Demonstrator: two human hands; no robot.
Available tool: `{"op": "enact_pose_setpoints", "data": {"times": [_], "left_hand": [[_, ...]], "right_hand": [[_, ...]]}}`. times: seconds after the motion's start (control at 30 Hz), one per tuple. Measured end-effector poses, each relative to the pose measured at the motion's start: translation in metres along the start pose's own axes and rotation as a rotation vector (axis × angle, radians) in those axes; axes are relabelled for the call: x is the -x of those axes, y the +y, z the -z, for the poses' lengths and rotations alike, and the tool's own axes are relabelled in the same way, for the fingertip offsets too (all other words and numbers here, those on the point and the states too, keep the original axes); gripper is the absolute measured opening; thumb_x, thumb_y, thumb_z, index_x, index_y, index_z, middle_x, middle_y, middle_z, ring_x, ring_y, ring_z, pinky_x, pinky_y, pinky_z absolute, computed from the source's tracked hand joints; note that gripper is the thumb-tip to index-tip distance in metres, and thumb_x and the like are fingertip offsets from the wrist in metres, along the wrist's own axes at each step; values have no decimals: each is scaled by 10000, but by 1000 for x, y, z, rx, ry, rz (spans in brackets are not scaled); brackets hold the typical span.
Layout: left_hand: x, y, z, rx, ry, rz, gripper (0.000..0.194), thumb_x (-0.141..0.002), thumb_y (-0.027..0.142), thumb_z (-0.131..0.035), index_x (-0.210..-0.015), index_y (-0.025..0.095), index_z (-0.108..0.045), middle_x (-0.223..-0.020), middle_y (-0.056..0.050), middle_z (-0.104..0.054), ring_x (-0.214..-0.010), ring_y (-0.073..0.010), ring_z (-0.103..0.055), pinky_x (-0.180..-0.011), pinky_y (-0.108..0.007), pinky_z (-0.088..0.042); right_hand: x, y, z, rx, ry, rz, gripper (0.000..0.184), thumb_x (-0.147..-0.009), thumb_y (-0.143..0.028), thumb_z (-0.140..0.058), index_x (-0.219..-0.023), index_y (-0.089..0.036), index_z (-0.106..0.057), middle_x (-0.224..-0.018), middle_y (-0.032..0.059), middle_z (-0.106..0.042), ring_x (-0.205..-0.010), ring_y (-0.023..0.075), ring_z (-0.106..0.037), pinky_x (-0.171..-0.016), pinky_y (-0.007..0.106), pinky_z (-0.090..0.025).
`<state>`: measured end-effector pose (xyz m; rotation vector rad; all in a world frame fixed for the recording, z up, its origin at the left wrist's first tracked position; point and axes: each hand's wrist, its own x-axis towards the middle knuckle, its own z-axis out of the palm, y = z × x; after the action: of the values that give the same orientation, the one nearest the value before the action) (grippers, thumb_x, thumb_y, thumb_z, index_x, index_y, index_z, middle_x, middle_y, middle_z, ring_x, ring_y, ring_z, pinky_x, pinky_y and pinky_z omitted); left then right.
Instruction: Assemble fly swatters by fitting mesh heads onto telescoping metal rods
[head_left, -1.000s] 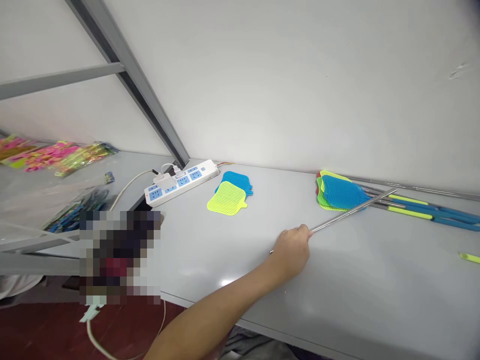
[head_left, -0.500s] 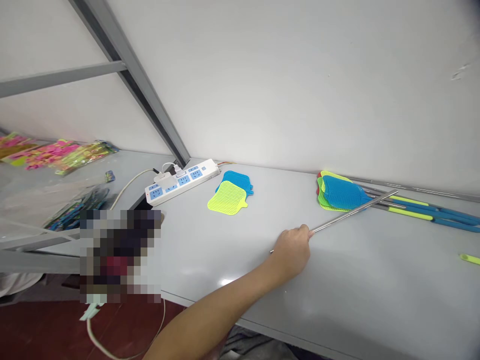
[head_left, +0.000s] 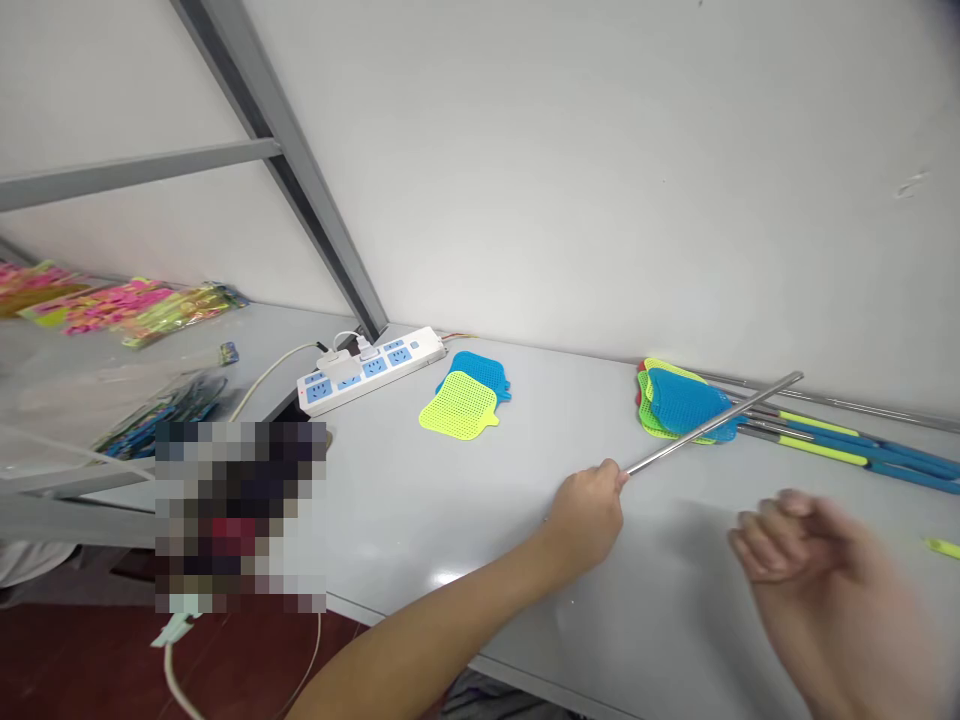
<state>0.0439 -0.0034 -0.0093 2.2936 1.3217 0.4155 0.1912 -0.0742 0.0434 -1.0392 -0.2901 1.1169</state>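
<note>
My left hand (head_left: 589, 515) is closed around a thin silver metal rod (head_left: 712, 425), which slants up to the right. The rod's far end passes over a stack of fly swatters, whose top blue mesh head (head_left: 686, 400) lies over green, yellow and red ones. To the right, my right hand (head_left: 787, 545) is raised above the table, blurred, its fingers curled in and nothing visible in them. Left of my left hand lie a loose yellow swatter head (head_left: 459, 405) and, partly under it, a blue swatter head (head_left: 484, 375).
A white power strip (head_left: 371, 370) with plugs sits near a grey metal frame post (head_left: 315, 200). Bagged, colourful goods (head_left: 124, 305) lie at the far left. Swatter handles (head_left: 877, 450) extend to the right edge. A small yellow-green piece (head_left: 943, 547) lies below them.
My right hand has come into view from the lower right. My left hand keeps its hold on the rod, nearly in place. The view has shifted slightly.
</note>
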Motion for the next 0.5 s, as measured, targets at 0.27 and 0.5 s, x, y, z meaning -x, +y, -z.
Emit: {"op": "enact_pose_setpoints", "data": {"times": [0.27,0.5], "left_hand": [[3,8,6,7,24,-89,294,-900,266,-182,-783,191,-440,-668,7,-555,-599,-115,-505,-549,-227,-311],[1,4,4,-58,39,-127,300,-901,254,-180,-820,198,-463,-716,1,-554,-666,-115,-506,-648,-240,-339]], "right_hand": [[-19,36,3,65,122,-106,219,-673,-310,-560,-874,-223,-548,-737,-4,-450,-568,96,-460,-444,217,-416],[-53,26,-11,102,-38,96,183,-710,-331,-546,-675,-151,-538,-651,-11,-423,-521,67,-400,-433,192,-385]]}}
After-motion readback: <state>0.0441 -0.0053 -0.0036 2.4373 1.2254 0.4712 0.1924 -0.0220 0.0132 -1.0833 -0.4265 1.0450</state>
